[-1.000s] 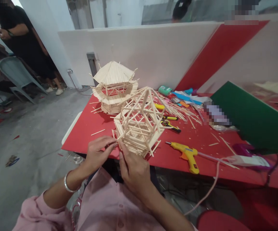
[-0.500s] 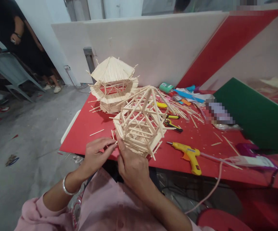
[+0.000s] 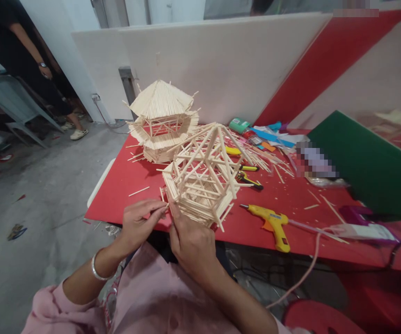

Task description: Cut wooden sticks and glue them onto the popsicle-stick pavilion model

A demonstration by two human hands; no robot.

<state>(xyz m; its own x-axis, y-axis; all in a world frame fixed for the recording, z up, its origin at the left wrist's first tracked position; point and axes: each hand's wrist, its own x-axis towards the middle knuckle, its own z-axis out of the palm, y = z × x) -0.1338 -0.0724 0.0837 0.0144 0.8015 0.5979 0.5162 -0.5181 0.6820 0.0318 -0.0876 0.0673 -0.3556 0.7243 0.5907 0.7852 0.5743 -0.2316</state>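
A six-sided pavilion frame (image 3: 207,157) made of thin wooden sticks stands at the table's front edge, its roof of bare ribs. My left hand (image 3: 139,220), wearing a silver bangle, pinches a small wooden stick (image 3: 166,205) at the frame's lower left corner. My right hand (image 3: 193,236) grips that corner, its index finger stretched along the sticks and the other fingers curled; the hand hides part of the base. Behind stands a second stick pavilion (image 3: 162,120) with a covered roof. A yellow glue gun (image 3: 271,222) lies to the right with a glue stick in its back.
On the red table (image 3: 117,195) lie loose sticks (image 3: 270,162), yellow-handled pliers (image 3: 251,180) and a green board (image 3: 363,167). The gun's cord (image 3: 311,269) hangs over the front edge. A person (image 3: 22,60) stands by a grey chair (image 3: 12,102) at left.
Both hands stay nearly still at the frame's corner. My view has shifted slightly. The standing person's arm at left now hangs lower.
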